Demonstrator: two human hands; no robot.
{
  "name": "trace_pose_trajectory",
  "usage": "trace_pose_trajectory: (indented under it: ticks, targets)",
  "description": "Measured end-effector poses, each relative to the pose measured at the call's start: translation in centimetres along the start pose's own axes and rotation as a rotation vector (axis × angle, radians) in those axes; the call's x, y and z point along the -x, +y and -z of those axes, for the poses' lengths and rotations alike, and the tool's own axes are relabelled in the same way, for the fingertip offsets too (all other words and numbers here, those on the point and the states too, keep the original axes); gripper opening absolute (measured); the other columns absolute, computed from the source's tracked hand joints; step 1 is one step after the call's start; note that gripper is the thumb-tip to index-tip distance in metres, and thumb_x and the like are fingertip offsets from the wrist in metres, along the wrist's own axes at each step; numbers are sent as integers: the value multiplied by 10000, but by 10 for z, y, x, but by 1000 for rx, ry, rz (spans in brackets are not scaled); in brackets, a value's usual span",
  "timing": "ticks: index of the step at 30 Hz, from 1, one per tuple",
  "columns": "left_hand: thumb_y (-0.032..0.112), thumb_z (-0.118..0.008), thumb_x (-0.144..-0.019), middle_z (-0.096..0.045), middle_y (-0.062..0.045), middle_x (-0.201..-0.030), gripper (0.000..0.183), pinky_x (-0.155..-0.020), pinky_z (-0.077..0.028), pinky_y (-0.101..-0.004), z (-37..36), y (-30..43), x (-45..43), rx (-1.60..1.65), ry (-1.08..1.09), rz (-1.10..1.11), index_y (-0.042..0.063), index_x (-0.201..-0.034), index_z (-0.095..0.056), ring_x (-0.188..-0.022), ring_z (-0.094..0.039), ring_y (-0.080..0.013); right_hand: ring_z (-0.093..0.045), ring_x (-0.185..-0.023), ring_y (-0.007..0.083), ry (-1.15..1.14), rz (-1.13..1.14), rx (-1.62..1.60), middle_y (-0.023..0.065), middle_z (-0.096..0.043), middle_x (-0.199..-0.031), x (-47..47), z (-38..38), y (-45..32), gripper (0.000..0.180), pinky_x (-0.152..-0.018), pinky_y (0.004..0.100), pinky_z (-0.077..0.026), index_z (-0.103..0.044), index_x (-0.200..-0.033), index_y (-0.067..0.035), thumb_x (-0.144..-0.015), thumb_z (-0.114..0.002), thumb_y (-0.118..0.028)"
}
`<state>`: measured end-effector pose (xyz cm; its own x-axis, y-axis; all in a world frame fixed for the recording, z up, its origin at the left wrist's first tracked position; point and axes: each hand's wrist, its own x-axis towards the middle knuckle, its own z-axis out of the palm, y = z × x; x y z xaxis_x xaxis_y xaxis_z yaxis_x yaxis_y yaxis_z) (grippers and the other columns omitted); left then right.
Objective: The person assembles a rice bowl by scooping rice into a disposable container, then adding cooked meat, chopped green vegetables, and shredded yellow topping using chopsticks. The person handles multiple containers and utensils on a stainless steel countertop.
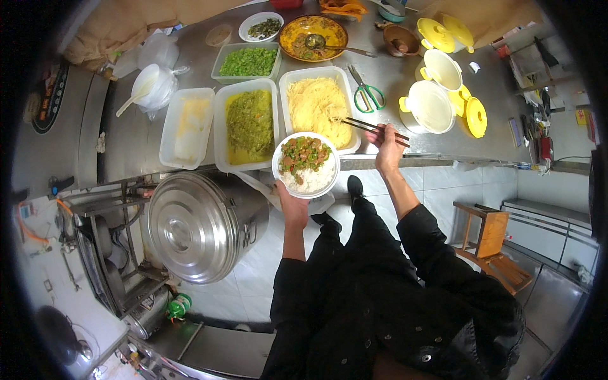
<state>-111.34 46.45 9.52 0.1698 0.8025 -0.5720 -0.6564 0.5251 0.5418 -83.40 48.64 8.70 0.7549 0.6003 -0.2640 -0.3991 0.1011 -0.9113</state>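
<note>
My left hand (293, 207) holds a white bowl (308, 194) of rice topped with chopped meat and green peppers. My right hand (388, 146) grips a pair of dark chopsticks (377, 131), whose tips touch the pale yellow shreds (317, 107) in a rectangular plastic tub (353, 102). Left of that tub stands another with dark green shredded food (250, 124) in liquid. Farther left is a nearly empty tub (186, 145) with yellow residue. Chopped greens (248, 61) fill a tub behind. Green-handled scissors (368, 96) lie right of the shreds.
A yellow-brown bowl (313, 52) with a ladle stands at the back. White pots (430, 111) with yellow handles and lids are on the right of the steel counter (503, 114). Below the counter stands a large lidded steel barrel (190, 228); a wooden chair (494, 237) is at right.
</note>
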Motion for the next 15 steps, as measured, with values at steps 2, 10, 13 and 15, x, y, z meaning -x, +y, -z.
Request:
trace_pose_trajectory:
  ticks: [2,10,13,15]
  targets:
    - [456,-382,-1094,-385,-141,-1578,619,-1156,-392,-476,5,-2,1,-18,-65,-22,64,-1562,-281,-1429,-428,-296,-723,-709,311,10,-32,-82,186,-665,-948,1,-3,2,352,-687,385,-622,-595,-1063,104,-1032,-559,-245]
    - [508,-398,-1074,-388,-143,-1571,677,-1156,-403,-468,2,-6,0,-20,-122,-123,48,-1557,-277,-1419,-441,-289,-732,-756,312,-69,58,-115,177,-677,-926,-3,1,-17,341,-691,387,-638,-601,-1056,73,-1054,-534,-261]
    - [542,-433,-1049,-416,-145,-1550,721,-1141,-426,-459,-5,-7,1,6,-97,-155,30,-1540,-303,-1401,-464,-286,-744,-765,303,-99,99,-101,169,-693,-890,-2,-1,-29,360,-688,365,-639,-612,-1069,60,-1067,-518,-287]
    - [559,-464,-1031,-429,-142,-1541,747,-1135,-433,-453,-7,-7,1,17,-65,-160,24,-1532,-318,-1392,-474,-283,-745,-767,294,-170,67,-97,159,-695,-888,4,-7,-46,357,-682,358,-639,-617,-1075,54,-1070,-513,-288]
